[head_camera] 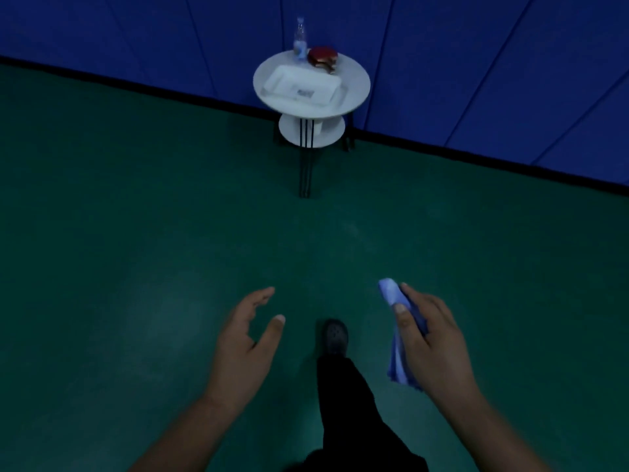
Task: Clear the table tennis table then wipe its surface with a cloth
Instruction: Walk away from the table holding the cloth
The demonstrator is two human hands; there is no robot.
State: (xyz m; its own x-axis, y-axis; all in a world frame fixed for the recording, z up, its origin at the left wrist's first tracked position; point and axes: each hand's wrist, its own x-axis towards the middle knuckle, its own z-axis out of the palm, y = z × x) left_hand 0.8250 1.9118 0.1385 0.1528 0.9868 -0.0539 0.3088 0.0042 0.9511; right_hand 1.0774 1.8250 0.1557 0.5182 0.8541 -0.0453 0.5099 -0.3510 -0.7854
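Green floor, blue wall panels; table tennis table not showing in view.
Right hand point(430, 335) is pinching the blue cloth point(396, 338), its long axis hanging roughly vertical; left hand point(246, 338) is hanging empty, fingers relaxed. Round side table point(357, 93) with paddle point(322, 56), bottle point(300, 42), tray point(303, 86) is lying straight ahead, well apart.

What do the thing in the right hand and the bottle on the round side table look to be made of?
The cloth in the right hand looks like soft blue fabric, possibly microfibre: it folds and hangs limp below the fingers. The bottle on the side table looks like clear plastic: see-through, thin-walled, with a pale label. Blur leaves both uncertain.
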